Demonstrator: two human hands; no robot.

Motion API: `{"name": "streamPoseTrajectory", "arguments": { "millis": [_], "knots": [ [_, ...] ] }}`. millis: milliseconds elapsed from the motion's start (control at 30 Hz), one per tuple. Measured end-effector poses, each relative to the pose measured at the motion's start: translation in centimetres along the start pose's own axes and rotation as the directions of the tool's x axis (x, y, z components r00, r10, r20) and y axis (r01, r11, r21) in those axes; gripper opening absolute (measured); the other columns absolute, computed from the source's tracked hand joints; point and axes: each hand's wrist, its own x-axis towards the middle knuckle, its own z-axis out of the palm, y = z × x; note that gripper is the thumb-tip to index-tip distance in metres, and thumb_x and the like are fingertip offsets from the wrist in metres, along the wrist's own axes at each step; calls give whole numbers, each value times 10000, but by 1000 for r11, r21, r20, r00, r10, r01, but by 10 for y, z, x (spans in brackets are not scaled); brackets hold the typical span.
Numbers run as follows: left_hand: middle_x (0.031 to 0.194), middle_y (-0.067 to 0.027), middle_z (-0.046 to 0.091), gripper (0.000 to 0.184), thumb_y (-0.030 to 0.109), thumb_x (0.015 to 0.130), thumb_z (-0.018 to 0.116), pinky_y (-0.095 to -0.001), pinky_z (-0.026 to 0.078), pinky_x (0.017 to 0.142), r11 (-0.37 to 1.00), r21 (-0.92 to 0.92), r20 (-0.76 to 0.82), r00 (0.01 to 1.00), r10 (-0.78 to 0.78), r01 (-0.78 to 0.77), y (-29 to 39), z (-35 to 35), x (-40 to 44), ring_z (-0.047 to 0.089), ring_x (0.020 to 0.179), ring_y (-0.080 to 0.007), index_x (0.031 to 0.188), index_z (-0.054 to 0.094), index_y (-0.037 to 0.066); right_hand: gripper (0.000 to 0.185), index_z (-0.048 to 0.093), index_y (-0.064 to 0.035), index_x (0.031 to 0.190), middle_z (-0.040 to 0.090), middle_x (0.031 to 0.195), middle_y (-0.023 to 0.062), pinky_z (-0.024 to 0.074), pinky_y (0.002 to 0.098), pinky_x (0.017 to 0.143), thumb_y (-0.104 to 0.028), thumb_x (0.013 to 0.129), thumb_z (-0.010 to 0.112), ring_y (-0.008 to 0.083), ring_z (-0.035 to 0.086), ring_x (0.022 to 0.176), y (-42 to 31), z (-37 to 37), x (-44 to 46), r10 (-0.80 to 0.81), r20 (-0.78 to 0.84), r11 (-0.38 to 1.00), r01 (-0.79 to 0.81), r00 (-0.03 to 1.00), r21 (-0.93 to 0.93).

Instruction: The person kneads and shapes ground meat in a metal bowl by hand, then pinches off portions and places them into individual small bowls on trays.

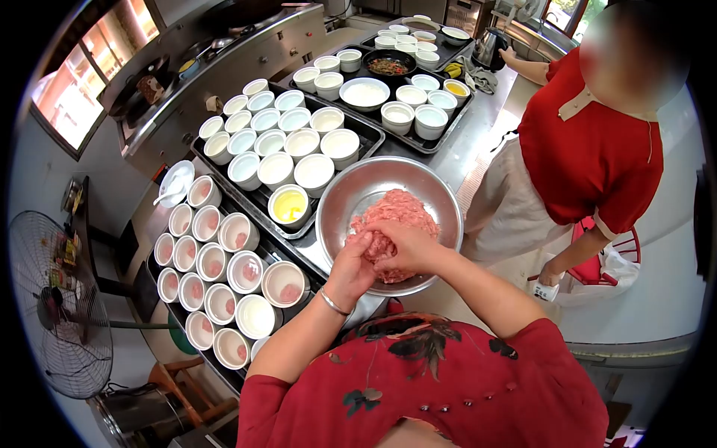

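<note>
A large metal bowl (334,200) holds a mound of pink minced meat (403,211). Over its near part, my left hand (352,270) and my right hand (413,248) come together with curled fingers around a clump of the minced meat. The left wrist wears a silver bangle. To the left stands a black tray (278,319) of white cups, many with a small lump of pink meat at the bottom. Among them, one white cup (255,316) shows no meat.
Another black tray (367,138) with white cups, one cup (289,204) holding yellow egg, adjoins the bowl. Farther back are a white bowl (364,92) and a dark pan (388,66). A person in red (590,142) stands at right; a fan (60,306) is at left.
</note>
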Motion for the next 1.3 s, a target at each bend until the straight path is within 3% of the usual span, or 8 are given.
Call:
{"name": "streamPoseTrajectory", "arguments": {
  "millis": [233, 367, 567, 700, 767, 1200, 1267, 1300],
  "knots": [
    [1061, -61, 521, 278, 202, 851, 461, -332, 427, 834, 997, -75, 1, 999, 37, -36, 3, -8, -3, 510, 972, -182, 1093, 462, 66, 443, 508, -114, 1086, 536, 1002, 150, 438, 348, 743, -146, 661, 630, 279, 542, 893, 8, -1, 12, 288, 221, 933, -325, 932, 152],
    [1027, -61, 540, 278, 199, 844, 474, -339, 420, 837, 993, -106, -13, 998, 56, -57, 3, -10, -3, 512, 961, -181, 1082, 471, 57, 316, 569, -86, 992, 586, 859, 118, 448, 294, 673, -132, 682, 612, 197, 570, 758, 6, 5, 13, -199, -102, 980, 201, 975, 2],
    [1015, -75, 545, 251, 157, 834, 481, -316, 430, 813, 985, -171, 42, 999, -20, 27, 8, -4, -9, 528, 926, -170, 1060, 480, 47, 349, 549, -73, 1002, 555, 989, 126, 431, 304, 760, -156, 675, 639, 235, 549, 879, 4, 0, 14, 191, 139, 962, -213, 972, 171],
    [1033, -71, 536, 275, 179, 838, 477, -323, 420, 827, 999, 21, 91, 996, 24, -26, 6, -11, -4, 523, 934, -171, 1081, 473, 51, 312, 564, -72, 980, 578, 928, 115, 437, 293, 744, -150, 686, 630, 212, 563, 839, 3, -1, 15, 150, 163, 877, -207, 975, 434],
    [1038, -55, 534, 315, 181, 833, 483, -315, 410, 839, 997, 68, 7, 1000, 31, -31, 5, -6, -5, 512, 951, -157, 1117, 459, 47, 242, 587, -73, 940, 600, 840, 95, 442, 269, 715, -149, 711, 613, 167, 570, 792, 1, 4, 17, -26, 16, 994, 24, 1000, 104],
    [950, -21, 563, 323, 120, 801, 518, -258, 424, 752, 1000, -25, -61, 998, -10, 9, 8, -5, -3, 536, 851, -145, 1116, 466, 67, 161, 571, -22, 891, 586, 786, 61, 456, 266, 662, -94, 747, 559, 145, 565, 716, 17, 5, 18, 177, -14, 934, -163, 984, 317],
    [940, -31, 566, 272, 90, 808, 497, -264, 429, 753, 984, -176, -76, 996, -49, 35, 13, -5, -7, 536, 874, -149, 1077, 481, 51, 156, 543, -17, 910, 565, 779, 32, 453, 242, 623, -81, 767, 550, 114, 546, 696, 19, -7, 19, 410, 220, 209, -326, 885, 922],
    [940, -31, 566, 272, 90, 808, 497, -264, 429, 753, 983, -181, -79, 996, -49, 34, 16, 0, -9, 536, 874, -149, 1077, 481, 51, 156, 543, -17, 910, 565, 779, 32, 453, 242, 623, -81, 767, 550, 114, 546, 696, 18, -9, 20, 412, 225, 207, -331, 883, 920]
  ]
}}
